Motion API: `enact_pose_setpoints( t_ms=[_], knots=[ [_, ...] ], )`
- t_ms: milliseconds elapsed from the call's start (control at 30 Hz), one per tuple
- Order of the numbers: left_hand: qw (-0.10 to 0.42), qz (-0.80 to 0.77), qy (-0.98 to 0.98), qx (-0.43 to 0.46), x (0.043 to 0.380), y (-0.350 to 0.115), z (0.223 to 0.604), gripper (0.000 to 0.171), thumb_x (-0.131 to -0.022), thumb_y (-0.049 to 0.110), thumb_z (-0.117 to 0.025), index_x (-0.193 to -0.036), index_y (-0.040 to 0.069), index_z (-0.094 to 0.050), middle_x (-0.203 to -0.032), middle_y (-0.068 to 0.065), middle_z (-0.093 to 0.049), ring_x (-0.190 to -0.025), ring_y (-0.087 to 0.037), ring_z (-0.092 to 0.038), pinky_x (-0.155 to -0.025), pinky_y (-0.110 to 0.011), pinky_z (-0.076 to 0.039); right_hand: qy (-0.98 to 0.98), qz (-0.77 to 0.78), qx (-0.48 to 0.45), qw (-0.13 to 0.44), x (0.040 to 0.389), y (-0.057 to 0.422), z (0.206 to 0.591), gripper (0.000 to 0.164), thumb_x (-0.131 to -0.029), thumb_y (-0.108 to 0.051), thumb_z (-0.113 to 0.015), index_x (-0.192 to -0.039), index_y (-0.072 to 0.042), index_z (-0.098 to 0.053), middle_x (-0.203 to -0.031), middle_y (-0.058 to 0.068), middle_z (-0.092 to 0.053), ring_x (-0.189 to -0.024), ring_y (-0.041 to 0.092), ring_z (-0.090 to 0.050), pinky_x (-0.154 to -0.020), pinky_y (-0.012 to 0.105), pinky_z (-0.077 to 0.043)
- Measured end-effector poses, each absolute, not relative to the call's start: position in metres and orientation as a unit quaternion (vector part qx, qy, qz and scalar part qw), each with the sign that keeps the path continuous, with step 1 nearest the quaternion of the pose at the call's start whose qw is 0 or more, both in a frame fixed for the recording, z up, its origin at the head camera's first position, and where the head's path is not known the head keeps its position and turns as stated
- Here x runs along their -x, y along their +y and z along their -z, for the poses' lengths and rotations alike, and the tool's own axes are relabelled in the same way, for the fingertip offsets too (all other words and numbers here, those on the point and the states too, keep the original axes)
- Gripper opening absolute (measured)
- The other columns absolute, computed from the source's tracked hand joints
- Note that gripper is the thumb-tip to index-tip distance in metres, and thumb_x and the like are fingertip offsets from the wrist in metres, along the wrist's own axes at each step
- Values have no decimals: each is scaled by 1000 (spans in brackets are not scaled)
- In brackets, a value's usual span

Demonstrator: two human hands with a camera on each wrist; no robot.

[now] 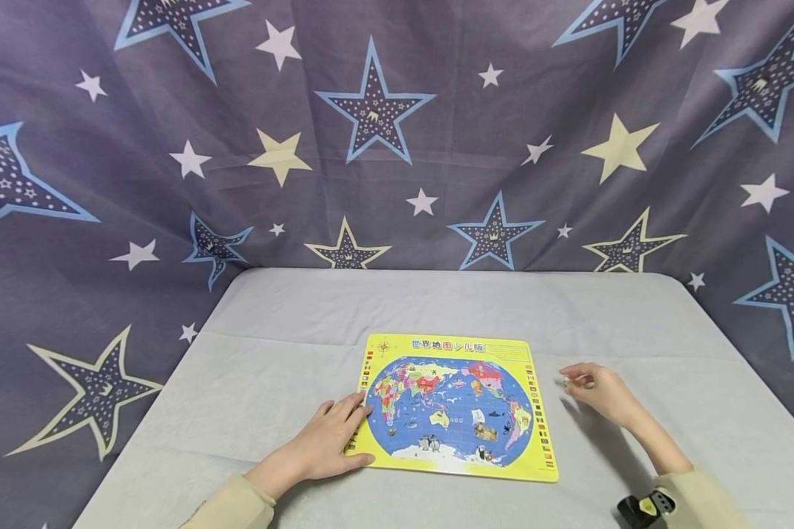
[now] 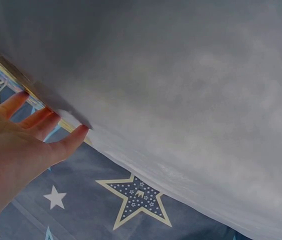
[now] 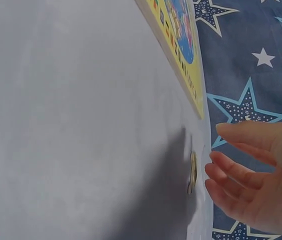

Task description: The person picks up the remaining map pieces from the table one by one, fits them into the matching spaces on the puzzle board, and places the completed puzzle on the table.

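A yellow-bordered world map puzzle board [image 1: 450, 470] lies flat on the grey-covered table, with a blue oval map and rows of small flags along its sides. My left hand [image 1: 334, 441] rests at the board's left edge, fingers extended over the border and thumb near the front corner. In the left wrist view, the left hand [image 2: 26, 135] touches that edge. Right of the board, my right hand [image 1: 598, 393] hovers low, thumb and fingers apart. Just beyond its fingertips in the right wrist view, a small thin piece [image 3: 193, 172] lies on the table; its shape cannot be made out.
The table [image 1: 291, 308] wears a smooth grey cover. Behind and beside it hangs a dark curtain [image 1: 410, 184] printed with stars. A black strapped device [image 1: 645, 508] sits at the right sleeve's wrist.
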State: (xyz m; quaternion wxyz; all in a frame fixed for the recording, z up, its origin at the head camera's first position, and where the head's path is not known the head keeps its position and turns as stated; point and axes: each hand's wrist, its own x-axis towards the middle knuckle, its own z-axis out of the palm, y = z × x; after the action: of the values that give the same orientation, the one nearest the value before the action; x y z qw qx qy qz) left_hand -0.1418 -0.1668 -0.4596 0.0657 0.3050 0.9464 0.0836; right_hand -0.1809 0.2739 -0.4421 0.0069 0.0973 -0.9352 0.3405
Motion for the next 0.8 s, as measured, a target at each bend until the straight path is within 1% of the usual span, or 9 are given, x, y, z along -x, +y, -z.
enact_pose_setpoints(
  t_ms=[167, 367, 700, 800],
  knots=[
    [68, -84, 947, -304, 142, -167, 460, 76, -80, 60, -47, -132, 5, -39, -138, -15, -30, -127, -27, -28, -97, -52, -26, -938, -333, -91, 10, 183, 277, 445, 26, -75, 0, -64, -99, 8, -61, -91, 21, -60, -82, 32, -57, -70, 44, -48],
    [71, -85, 947, -302, 142, -167, 460, 77, -80, 61, -46, -133, 6, -38, -139, -15, -30, -128, -27, -28, -97, -52, -26, -941, -324, -98, 19, 187, 279, 445, 27, -73, 0, -64, -99, 9, -61, -90, 21, -60, -82, 33, -56, -71, 46, -47],
    [70, -82, 947, -304, 142, -167, 460, 76, -80, 61, -46, -132, 6, -38, -139, -15, -30, -128, -26, -27, -97, -52, -26, -944, -321, -82, 0, 192, 283, 451, 28, -73, 2, -63, -99, 11, -60, -92, 23, -61, -81, 32, -57, -69, 41, -48],
    [68, -80, 947, -305, 142, -167, 461, 76, -80, 61, -46, -133, 6, -38, -139, -15, -29, -128, -26, -27, -97, -52, -26, -944, -322, -78, -7, 194, 284, 452, 29, -72, 2, -63, -99, 11, -60, -91, 22, -61, -80, 29, -58, -67, 38, -49]
  ],
)
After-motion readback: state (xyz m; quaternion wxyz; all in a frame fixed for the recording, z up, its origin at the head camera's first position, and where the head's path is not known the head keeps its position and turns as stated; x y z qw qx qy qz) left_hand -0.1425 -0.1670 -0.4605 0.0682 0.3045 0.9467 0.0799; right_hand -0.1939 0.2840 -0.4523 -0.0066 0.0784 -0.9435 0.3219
